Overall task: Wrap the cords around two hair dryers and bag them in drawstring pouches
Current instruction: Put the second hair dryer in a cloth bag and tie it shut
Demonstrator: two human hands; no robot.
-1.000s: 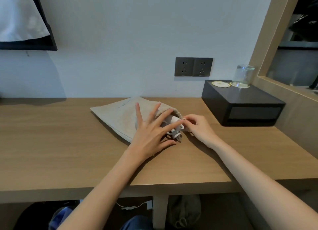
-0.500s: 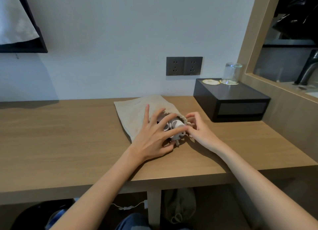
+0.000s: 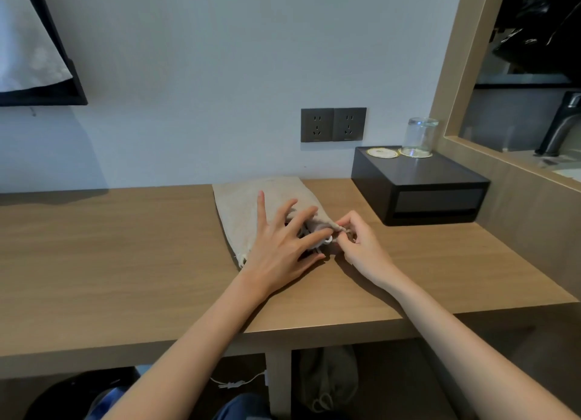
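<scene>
The step in hand looks like the bagging of one hair dryer (image 3: 328, 239): only a small white part of it shows at the mouth of the beige drawstring pouch (image 3: 248, 205), which lies flat on the table (image 3: 125, 262) with its mouth toward the person. The rest of the dryer and its cord are hidden by cloth and fingers.

The left hand (image 3: 279, 249) reaches in from below, palm down, its fingers straight and spread across the pouch mouth, pressing the contents in and grasping nothing. The right hand (image 3: 361, 249) comes in from the right with the wrist low on the table; its thumb and forefinger pinch the drawstring (image 3: 342, 230) at the corner of the mouth.

The next move probably calls for a pull on that string away from the pouch while the left hand holds the dryer inside, so the mouth gathers shut over the white part
</scene>
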